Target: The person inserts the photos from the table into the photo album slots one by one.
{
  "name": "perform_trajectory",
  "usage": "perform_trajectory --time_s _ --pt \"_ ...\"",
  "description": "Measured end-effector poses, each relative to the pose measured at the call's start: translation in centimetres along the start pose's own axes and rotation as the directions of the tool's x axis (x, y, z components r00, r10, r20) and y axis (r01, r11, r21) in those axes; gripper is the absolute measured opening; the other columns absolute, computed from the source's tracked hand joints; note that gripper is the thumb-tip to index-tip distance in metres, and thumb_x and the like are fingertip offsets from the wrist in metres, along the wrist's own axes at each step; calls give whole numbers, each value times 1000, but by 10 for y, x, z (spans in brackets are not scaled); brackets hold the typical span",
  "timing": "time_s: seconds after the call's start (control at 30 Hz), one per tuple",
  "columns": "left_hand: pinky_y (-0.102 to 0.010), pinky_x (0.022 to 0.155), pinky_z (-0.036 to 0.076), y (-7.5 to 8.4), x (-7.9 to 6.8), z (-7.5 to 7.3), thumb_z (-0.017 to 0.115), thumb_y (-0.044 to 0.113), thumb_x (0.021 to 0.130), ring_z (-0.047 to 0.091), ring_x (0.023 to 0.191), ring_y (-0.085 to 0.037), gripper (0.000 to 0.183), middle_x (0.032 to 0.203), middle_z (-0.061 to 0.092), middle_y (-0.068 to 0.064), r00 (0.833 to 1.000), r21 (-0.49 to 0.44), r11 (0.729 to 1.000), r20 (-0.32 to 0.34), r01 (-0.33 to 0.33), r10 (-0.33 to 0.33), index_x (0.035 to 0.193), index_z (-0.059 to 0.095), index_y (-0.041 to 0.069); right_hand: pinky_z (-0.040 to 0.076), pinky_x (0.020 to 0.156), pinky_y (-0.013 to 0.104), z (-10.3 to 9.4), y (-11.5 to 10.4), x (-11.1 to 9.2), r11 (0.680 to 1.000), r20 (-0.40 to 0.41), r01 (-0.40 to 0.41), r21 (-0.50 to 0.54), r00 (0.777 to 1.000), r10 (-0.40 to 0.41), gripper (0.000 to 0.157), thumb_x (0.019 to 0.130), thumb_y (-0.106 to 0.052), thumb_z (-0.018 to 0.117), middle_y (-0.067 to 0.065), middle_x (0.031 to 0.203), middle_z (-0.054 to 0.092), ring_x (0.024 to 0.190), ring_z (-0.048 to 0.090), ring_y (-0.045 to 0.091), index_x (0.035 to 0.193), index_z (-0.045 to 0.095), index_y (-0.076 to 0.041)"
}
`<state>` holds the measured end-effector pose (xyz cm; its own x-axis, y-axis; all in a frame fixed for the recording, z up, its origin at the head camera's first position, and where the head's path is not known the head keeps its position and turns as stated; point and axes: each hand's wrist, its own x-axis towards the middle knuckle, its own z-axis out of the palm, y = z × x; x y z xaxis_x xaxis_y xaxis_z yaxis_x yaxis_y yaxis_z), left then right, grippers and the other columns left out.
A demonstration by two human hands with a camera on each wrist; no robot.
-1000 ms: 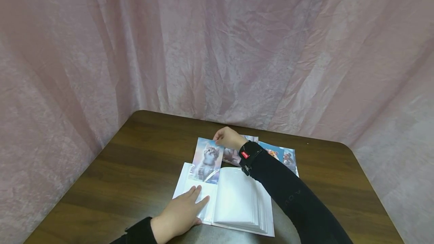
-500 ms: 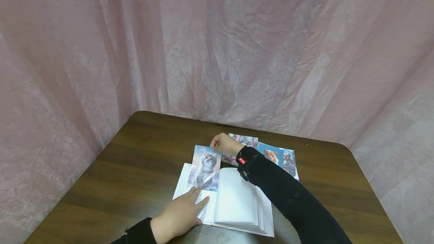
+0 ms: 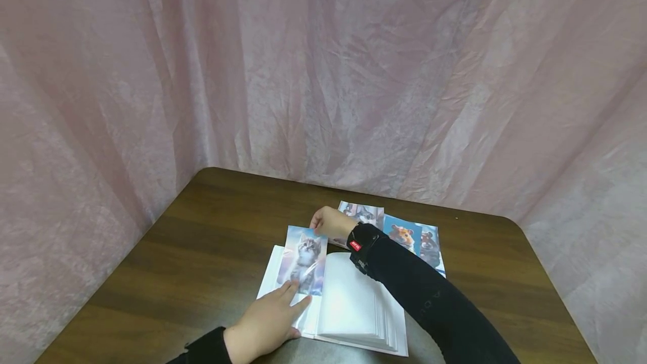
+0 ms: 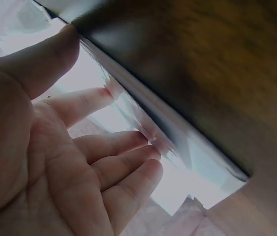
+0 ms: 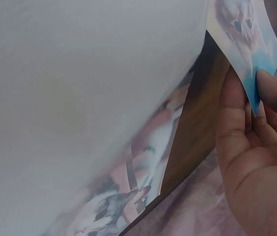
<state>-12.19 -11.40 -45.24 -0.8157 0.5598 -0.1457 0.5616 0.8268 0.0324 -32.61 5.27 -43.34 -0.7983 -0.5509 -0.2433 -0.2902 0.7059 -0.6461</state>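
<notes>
Pinching: your right hand [image 3: 331, 222], on kitten card [image 3: 305, 254], seemingly part-sleeved
Fingers extended: your left hand [image 3: 265, 319], on album [image 3: 349, 296]
Unsleeved: cards [image 3: 402, 235] beside right fingers

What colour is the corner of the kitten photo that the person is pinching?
The pinched corner is blue; it shows best in the right wrist view.

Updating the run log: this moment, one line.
right hand: pinches kitten photo at top corner; left hand: rests on open album; kitten photo: juts past album's far edge; other photos: on table
</notes>
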Motion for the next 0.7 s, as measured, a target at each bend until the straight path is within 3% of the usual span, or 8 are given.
perform_trajectory --time_s 0.23,0.7 --pt "-40 103 48 0 3 0 69 49 89 49 136 -31 64 148 49 -19 1000 -24 1000 12 3 -3 145 56 21 47 64 23 4 0 2 999 13 7 -37 1000 -6 5 91 0 69 0 79 66 72 57 11 90 72 -4" --pt "-46 101 49 -5 6 7 75 46 85 52 132 -35 64 145 51 -21 999 -115 993 -51 10 -16 140 60 17 49 68 26 10 -2 1 999 31 -16 -29 999 17 5 90 2 69 1 81 64 76 57 13 91 71 -3"
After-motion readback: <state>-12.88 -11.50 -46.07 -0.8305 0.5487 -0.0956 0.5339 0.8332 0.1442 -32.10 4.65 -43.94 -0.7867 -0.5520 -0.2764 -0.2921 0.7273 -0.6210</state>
